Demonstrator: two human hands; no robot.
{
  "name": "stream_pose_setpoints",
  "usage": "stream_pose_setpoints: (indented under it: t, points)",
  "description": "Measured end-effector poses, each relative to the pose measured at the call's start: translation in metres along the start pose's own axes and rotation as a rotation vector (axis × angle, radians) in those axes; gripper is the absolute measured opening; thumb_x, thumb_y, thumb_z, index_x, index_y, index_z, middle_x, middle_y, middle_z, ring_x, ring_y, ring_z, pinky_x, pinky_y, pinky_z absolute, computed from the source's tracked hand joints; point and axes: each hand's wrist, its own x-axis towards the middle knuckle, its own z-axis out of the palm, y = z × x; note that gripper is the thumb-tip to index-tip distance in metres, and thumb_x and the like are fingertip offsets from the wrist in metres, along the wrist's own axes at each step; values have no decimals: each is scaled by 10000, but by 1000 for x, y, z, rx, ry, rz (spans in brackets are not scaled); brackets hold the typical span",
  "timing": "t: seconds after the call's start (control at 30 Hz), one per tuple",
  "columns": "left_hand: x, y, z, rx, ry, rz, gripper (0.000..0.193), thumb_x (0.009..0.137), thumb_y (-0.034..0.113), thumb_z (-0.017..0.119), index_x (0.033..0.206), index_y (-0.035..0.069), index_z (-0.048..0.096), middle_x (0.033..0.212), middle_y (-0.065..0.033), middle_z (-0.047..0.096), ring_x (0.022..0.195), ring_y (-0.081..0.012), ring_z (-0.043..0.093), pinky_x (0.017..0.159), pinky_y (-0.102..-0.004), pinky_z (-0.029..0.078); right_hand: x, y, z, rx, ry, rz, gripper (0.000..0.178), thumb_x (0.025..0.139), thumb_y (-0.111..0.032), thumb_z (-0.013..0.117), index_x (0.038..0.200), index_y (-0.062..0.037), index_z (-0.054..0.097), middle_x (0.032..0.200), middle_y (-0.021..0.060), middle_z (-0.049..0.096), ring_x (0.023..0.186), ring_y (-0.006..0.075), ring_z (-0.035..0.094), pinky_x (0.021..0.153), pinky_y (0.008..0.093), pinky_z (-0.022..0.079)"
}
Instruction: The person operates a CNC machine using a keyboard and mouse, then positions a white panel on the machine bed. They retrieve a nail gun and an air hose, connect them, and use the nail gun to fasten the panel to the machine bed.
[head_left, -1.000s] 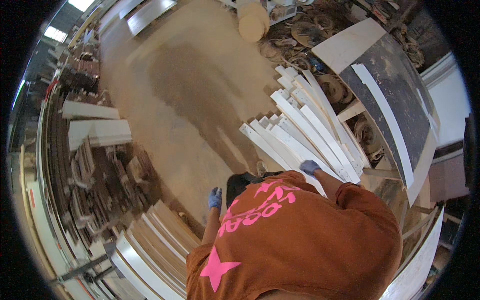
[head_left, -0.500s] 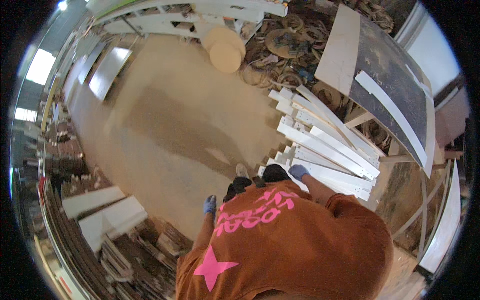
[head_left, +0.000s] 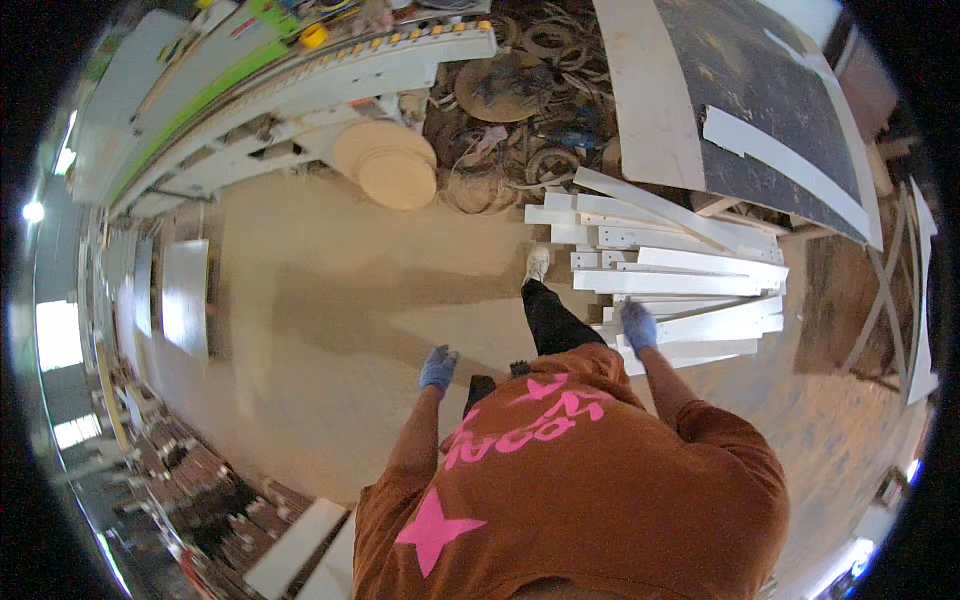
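Note:
My left hand (head_left: 438,369), in a blue-grey work glove, hangs over the bare floor on the left of my body. Its fingers are loosely bent and a little apart, with nothing visible in them. My right hand (head_left: 638,326), gloved alike, is above the near left part of a spread of white boards (head_left: 690,283). Its fingers hang loose, slightly smeared, and no board is seen in them. The boards lie side by side on the floor with uneven ends, and several have small holes.
A dark-topped table (head_left: 765,95) with a white strip (head_left: 785,165) on it stands beyond the boards. Round tan discs (head_left: 397,178) lean by a long machine bench (head_left: 300,85). Tangled scrap (head_left: 540,95) lies between them. White panels (head_left: 185,300) are at the left, stacked dark slats (head_left: 230,515) near left.
My view has turned to the right, and the boards appear more level. One foot has stepped forward beside the boards. Both hands have swung forward a little, holding nothing visible.

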Motion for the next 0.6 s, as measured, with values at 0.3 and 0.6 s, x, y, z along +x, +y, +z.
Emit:
stream_pose_setpoints:
  t: [0.3, 0.6]
  points:
    - [238, 176, -47, 318, -339, 161, 674, 855, 505, 598, 1365, 87, 460, 1372, -188, 484, 1264, -333, 465, 1054, -404, 369, 203, -44, -165, 174, 660, 305, 448, 830, -291, 669, 1252, -185, 560, 1265, 135, 553, 1149, 349, 509, 955, 443, 429]
    - [515, 345, 5, 455, -319, 243, 723, 776, 492, 700, 1359, 141, 458, 1360, -167, 494, 1236, -333, 485, 1020, -418, 406, 299, -47, -138, -103, 706, 440, 498, 878, -399, 575, 1334, -205, 531, 1435, 164, 424, 1327, 395, 358, 1114, 504, 209]
